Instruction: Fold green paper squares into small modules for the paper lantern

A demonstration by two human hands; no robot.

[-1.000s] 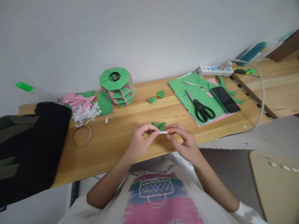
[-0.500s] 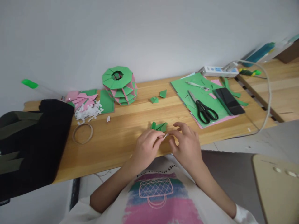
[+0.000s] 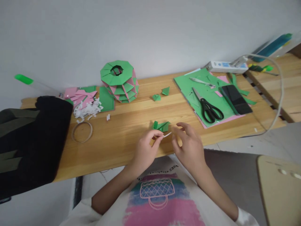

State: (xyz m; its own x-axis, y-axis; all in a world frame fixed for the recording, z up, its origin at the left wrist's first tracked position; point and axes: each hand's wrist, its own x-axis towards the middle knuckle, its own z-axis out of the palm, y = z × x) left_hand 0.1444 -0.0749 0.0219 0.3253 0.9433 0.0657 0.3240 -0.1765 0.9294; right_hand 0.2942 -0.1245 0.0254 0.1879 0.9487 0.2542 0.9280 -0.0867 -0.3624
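While the left hand (image 3: 145, 149) pinches one end of a small white paper strip (image 3: 166, 135) between thumb and fingertips, the right hand (image 3: 189, 146) hovers just beside the strip's free end, fingers spread apart and gripping nothing. Both hands sit over the near edge of the long wooden bench (image 3: 131, 125). A folded green paper piece (image 3: 161, 126) lies on the bench just beyond them, and black-handled scissors (image 3: 207, 108) rest toward the right end.
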